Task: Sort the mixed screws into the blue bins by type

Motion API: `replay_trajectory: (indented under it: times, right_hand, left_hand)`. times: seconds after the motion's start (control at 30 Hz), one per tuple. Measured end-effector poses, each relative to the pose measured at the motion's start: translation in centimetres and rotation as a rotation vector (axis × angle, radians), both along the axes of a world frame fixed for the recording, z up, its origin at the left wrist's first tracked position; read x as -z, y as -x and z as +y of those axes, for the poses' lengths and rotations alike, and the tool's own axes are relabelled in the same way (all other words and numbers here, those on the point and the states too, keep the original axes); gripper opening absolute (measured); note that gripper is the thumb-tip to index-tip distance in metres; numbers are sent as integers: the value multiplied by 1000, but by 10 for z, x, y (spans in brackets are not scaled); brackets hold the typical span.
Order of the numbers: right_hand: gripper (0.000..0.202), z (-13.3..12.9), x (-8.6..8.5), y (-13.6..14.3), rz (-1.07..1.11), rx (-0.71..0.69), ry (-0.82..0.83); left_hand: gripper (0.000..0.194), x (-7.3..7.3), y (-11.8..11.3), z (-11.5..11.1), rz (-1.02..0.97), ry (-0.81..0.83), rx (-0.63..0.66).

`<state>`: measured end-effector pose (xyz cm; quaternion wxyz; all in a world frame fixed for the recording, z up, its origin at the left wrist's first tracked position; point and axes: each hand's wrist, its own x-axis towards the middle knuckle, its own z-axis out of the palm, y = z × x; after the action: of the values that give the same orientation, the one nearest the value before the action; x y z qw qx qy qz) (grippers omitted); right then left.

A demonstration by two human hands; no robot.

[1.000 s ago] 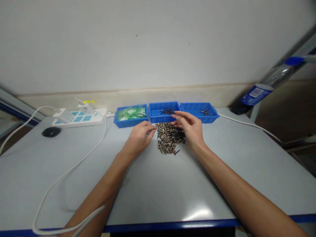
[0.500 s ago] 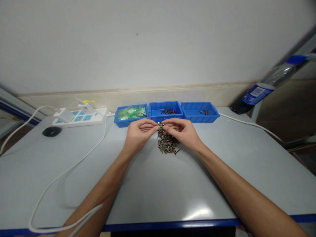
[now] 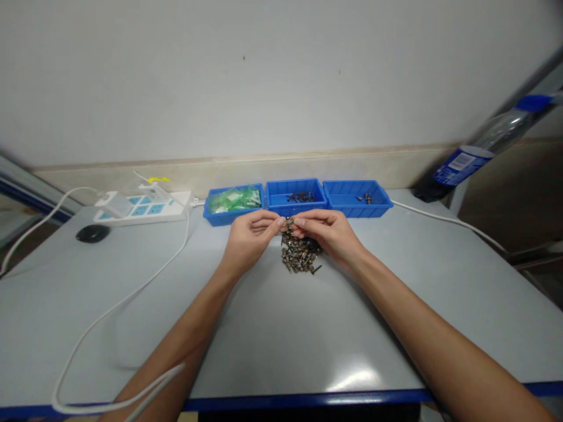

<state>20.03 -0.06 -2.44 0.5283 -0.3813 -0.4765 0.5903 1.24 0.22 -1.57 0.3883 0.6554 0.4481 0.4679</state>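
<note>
A heap of small metal screws, some dark and some brassy, lies on the table in front of me. My left hand is at the heap's far left edge, thumb and forefinger closed in a pinch and the other fingers curled. Facing it, my right hand pinches in the same way over the heap's far right part. Shiny metal bits show between the two sets of fingertips. They are too small to tell which piece each hand grips, and the right hand hides part of the heap.
Behind my hands stand three blue bins: one with green plastic packets, one with dark screws, one with a few brassy pieces. A power strip, black mouse-like object and white cable lie left; a bottle leans right.
Both hands stay over the heap with only slight finger movement. The right thumb and fingertips have shifted a little, and the metal bits between the fingertips look different.
</note>
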Motion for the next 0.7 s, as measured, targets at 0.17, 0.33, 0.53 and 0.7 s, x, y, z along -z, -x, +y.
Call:
replay_trajectory:
  times: [0.17, 0.33, 0.53, 0.7]
  right_hand:
    - [18, 5, -5, -6, 19, 217, -63]
    - [17, 12, -3, -16, -21, 552, -111]
    - [38, 18, 7, -22, -134, 671, -141]
    - [39, 12, 4, -15, -180, 597, -212]
  left_hand:
    - [26, 18, 11, 7, 549, -417, 61]
    - [51, 37, 16, 14, 806, -581, 197]
    - [35, 35, 18, 15, 850, -607, 186]
    - [18, 27, 17, 12, 916, -594, 106]
